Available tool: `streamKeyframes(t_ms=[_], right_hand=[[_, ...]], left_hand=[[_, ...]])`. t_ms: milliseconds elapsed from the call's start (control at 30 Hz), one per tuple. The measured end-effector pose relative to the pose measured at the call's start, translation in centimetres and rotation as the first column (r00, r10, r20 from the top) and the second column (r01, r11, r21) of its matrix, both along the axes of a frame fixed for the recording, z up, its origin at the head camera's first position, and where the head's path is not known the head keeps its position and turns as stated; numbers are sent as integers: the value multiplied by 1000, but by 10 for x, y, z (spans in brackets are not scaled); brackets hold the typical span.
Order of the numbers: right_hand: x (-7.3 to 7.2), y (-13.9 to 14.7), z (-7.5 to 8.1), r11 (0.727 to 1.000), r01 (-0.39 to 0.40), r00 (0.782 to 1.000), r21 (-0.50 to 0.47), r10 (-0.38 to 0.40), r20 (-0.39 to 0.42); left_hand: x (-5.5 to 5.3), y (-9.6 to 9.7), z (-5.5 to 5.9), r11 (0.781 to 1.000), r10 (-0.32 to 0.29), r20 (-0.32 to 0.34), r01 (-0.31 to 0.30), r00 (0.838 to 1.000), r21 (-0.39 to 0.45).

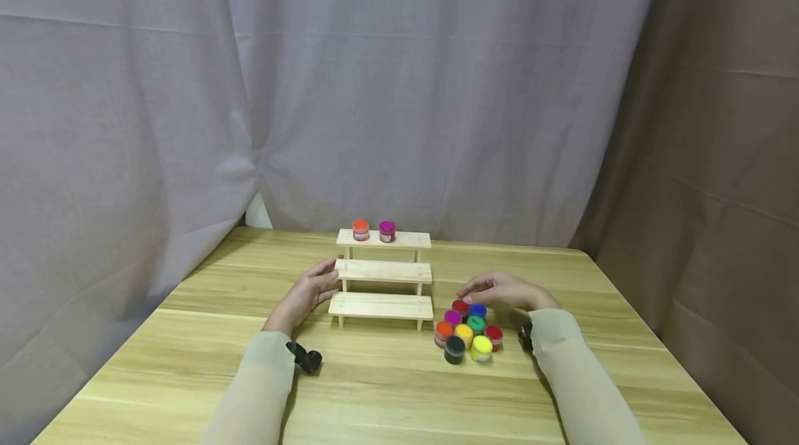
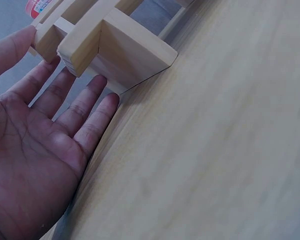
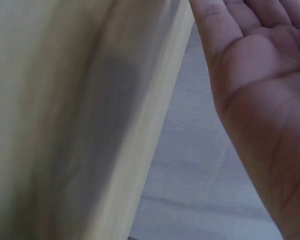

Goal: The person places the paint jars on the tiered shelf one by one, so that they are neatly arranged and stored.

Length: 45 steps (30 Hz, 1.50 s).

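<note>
A pale wooden three-step display shelf [image 1: 381, 305] stands on the table. On its top step sit an orange-lidded paint jar [image 1: 361, 230] and a purple-lidded paint jar [image 1: 387, 231]. My left hand [image 1: 304, 298] is at the shelf's left side, fingers extended; in the left wrist view its fingertips [image 2: 110, 100] are against or very close to the wood. My right hand [image 1: 504, 290] reaches over the back of a cluster of small paint jars, its fingertips by a dark red jar [image 1: 460, 308]. Its fingertips are out of the right wrist view, where the palm [image 3: 265, 100] shows with nothing in it.
The cluster right of the shelf also holds blue [image 1: 478, 311], green [image 1: 476, 324], black [image 1: 454, 349] and yellow [image 1: 481, 348] jars, among several others. Grey curtains [image 1: 437, 98] hang behind the wood-grain table [image 1: 374, 389] and along its sides.
</note>
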State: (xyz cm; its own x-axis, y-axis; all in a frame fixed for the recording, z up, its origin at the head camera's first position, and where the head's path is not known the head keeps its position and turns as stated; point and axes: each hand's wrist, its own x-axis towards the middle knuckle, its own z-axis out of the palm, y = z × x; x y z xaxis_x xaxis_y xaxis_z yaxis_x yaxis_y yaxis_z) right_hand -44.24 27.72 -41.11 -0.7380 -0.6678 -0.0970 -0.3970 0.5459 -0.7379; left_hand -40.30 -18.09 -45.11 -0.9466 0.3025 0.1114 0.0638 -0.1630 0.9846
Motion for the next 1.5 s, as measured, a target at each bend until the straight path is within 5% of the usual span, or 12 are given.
streamKeyframes(t_ms=[300,1500], right_hand=[[7,11,-6,999,-10,998,-38,12,67],[10,-9,-10,999,-33,998,-36,35,59]], left_hand=[[-2,0,2,1000,-5,-11,5,1000,-7],[0,-1,1,1000,-11,0,11,1000,-11]])
